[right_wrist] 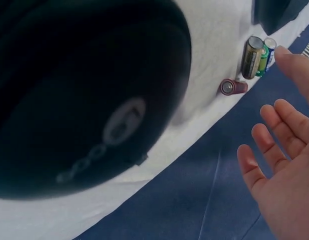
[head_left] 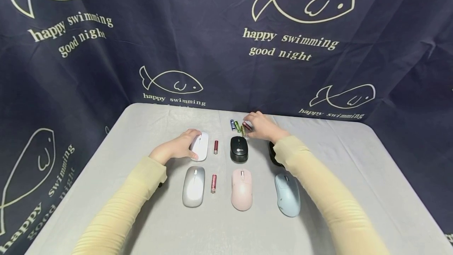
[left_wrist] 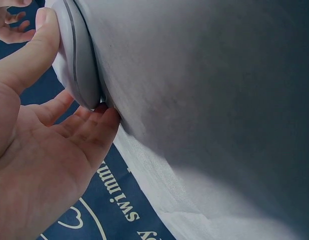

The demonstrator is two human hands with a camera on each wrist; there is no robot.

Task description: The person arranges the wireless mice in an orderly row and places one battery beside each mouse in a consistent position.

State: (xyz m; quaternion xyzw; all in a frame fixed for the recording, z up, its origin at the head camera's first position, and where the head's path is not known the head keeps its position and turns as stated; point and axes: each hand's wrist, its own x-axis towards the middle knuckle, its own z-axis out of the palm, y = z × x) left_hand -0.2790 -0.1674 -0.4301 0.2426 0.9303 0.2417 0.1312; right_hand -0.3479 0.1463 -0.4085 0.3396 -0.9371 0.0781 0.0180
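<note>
At the left, my left hand (head_left: 178, 145) holds a white computer mouse (head_left: 201, 147), thumb at its near end and fingers round its far end; the left wrist view shows the mouse (left_wrist: 77, 55) between them. My right hand (head_left: 262, 126) is at the back, thumb and fingers apart near a dark red battery (head_left: 246, 126). In the right wrist view that battery (right_wrist: 233, 87) lies on the cloth with nothing gripped by the fingers. Beside it are a gold battery (head_left: 243, 131), a green battery (head_left: 237, 126) and a blue battery (head_left: 232, 125).
A black mouse (head_left: 239, 148) stands in the middle; another black mouse (head_left: 274, 154) is partly under the right sleeve. Nearer lie a silver mouse (head_left: 193, 187), a pink mouse (head_left: 242, 190) and a light blue mouse (head_left: 287, 195). Two red batteries (head_left: 216, 147) lie beside the left mice.
</note>
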